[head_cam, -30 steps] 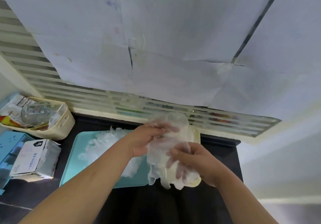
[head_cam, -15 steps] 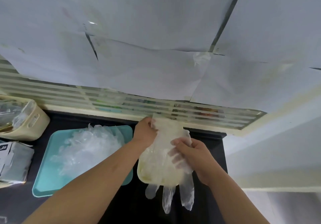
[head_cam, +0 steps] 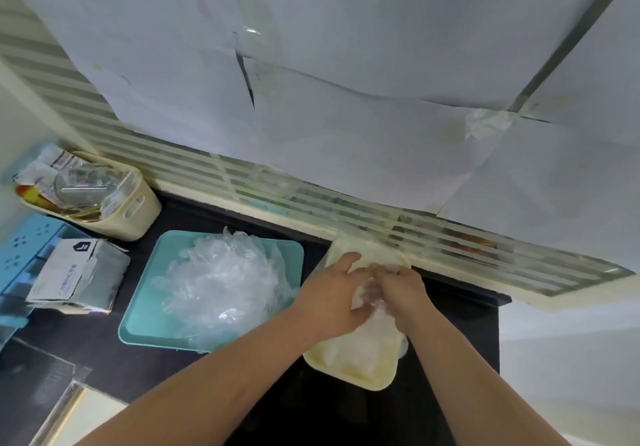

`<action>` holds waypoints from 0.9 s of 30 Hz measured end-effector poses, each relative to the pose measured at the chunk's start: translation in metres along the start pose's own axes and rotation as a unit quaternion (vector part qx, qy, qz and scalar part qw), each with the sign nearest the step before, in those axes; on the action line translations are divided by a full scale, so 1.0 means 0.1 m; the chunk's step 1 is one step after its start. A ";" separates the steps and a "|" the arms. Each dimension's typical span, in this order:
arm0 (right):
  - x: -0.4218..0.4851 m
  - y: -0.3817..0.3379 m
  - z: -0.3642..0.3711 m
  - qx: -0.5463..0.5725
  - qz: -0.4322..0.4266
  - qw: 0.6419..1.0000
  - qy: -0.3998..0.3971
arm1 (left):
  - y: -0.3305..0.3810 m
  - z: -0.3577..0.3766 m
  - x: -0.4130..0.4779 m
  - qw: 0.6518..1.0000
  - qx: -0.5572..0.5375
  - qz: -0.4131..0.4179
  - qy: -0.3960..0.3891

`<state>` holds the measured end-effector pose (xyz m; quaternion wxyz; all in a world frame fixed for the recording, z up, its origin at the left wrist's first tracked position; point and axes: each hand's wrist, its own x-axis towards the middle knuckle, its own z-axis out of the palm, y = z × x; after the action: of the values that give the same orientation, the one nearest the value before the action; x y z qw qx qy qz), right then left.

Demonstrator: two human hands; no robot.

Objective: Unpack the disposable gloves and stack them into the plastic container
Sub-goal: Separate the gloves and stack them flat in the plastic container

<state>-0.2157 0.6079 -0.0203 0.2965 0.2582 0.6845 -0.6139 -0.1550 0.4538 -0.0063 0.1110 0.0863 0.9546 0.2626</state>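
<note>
Head view: both hands (head_cam: 332, 293) (head_cam: 403, 290) press flat, grip released, on gloves (head_cam: 363, 341) in container (head_cam: 349, 374).

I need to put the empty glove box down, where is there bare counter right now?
Bare dark counter lies in front of the teal tray and cream container, under the forearms. A narrow strip runs behind the tray by the sill. The left side is crowded: cream basket, carton, blue box. Both hands fill the container.
</note>
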 end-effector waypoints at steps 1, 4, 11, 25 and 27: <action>-0.02 -0.01 -0.02 0.005 0.000 1.000 0.001 | 0.01 0.06 0.04 0.998 0.045 -0.030 -0.043; -0.15 -0.04 -0.10 -0.001 -0.034 0.999 0.018 | 0.04 0.23 0.19 0.987 0.091 -0.078 -0.104; -0.42 0.06 -0.32 -0.185 -0.195 0.952 0.146 | 0.11 0.50 0.41 0.960 0.146 -0.115 -0.208; -0.50 0.13 0.08 -0.182 -0.206 0.958 0.086 | -0.06 0.26 0.04 0.997 0.009 -0.034 -0.063; -0.54 0.11 0.27 -0.196 -0.219 0.952 0.085 | -0.19 0.07 -0.14 0.998 -0.044 -0.004 0.052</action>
<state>-0.1685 0.5828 0.0095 0.1405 0.0903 0.8535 -0.4937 -0.1422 0.4379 -0.0202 0.0657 0.0633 0.9469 0.3082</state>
